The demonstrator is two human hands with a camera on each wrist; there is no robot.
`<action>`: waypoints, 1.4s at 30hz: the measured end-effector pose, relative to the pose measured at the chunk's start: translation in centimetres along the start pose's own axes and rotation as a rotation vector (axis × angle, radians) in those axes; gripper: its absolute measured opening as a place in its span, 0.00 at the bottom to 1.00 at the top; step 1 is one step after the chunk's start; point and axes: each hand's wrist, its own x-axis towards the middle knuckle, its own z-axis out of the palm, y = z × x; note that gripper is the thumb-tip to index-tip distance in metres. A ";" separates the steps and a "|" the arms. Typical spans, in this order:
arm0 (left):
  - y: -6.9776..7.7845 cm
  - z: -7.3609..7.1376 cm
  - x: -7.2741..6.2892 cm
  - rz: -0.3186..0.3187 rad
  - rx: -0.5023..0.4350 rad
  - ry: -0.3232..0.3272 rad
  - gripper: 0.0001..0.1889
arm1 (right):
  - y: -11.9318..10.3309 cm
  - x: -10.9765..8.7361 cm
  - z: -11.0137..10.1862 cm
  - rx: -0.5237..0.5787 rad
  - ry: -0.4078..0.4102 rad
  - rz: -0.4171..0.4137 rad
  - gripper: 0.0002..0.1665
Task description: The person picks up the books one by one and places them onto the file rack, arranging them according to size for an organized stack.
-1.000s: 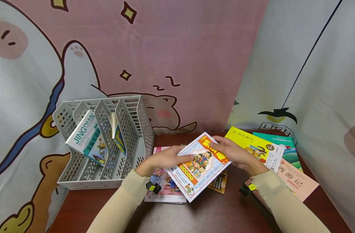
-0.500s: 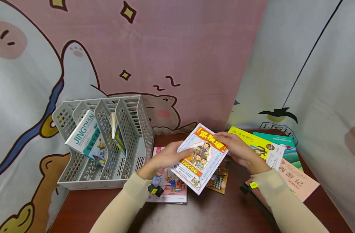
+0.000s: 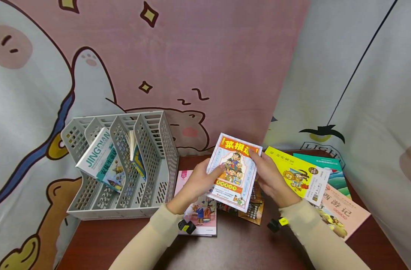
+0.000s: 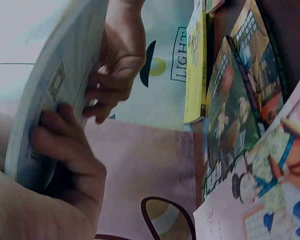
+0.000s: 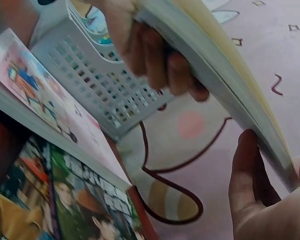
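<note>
A light-blue book [image 3: 233, 172] with a red and yellow title band is held above the table, its front cover toward the head camera. My left hand [image 3: 200, 182] grips its left edge, thumb on the cover and fingers behind, as the left wrist view shows. On the right edge my right hand [image 3: 271, 176] pinches it, thumb on the front near the title, fingertips on the back. Below lie a pink book [image 3: 202, 221] and dark-covered books [image 3: 254, 213], partly hidden by the held book and the left hand.
At the left stands a grey slotted file rack [image 3: 124, 212] holding a white-and-teal book [image 3: 104, 161] and a thin blue-yellow book [image 3: 138, 161]. On the right lie a yellow book [image 3: 293, 172], a green book [image 3: 340, 176] and a salmon-pink book [image 3: 347, 213], overlapping.
The light-blue book has risen and turned more upright, its title now facing the head camera more squarely. Both hands have moved with it, keeping hold of its edges.
</note>
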 end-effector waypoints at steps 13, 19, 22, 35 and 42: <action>0.1 1.2 0.3 0.097 -0.029 0.245 0.22 | 1.3 -2.2 3.2 -0.001 -0.061 -0.021 0.39; 0.0 1.6 0.2 0.109 -0.040 0.320 0.21 | 2.4 -2.6 3.6 -0.081 -0.052 -0.075 0.38; -0.4 1.8 0.2 0.110 -0.033 0.314 0.22 | 2.7 -2.6 3.5 -0.097 -0.034 -0.102 0.36; -0.9 1.6 0.0 0.010 -0.113 0.235 0.23 | 2.5 -2.3 2.3 -0.136 -0.085 -0.101 0.36; -1.0 0.5 0.2 -0.012 -0.156 0.164 0.26 | 2.5 -2.5 1.9 -0.143 -0.161 -0.091 0.38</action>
